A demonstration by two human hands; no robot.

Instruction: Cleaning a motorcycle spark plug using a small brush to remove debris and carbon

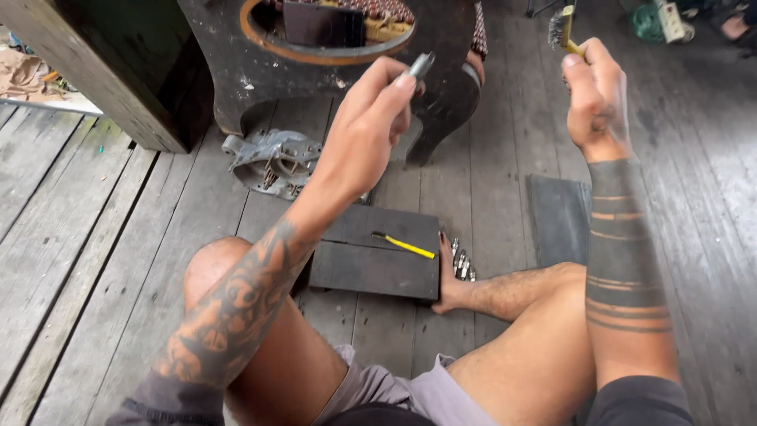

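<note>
Hands raised: left hand (371, 118) pinches one metal bolt (422, 65); right hand (595, 99) grips one wire brush (561, 30).

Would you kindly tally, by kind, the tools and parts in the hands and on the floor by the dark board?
Wire brushes, in the right hand: 1
Metal bolts, in the left hand: 1
Yellow-handled tools on the board: 1
Grey metal casings: 1
Total: 4

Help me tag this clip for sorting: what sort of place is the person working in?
Probably an informal workshop on a weathered plank floor. The person sits on it; the left hand holds a small metal part, the right hand a wire brush, with a metal casing nearby.
</note>
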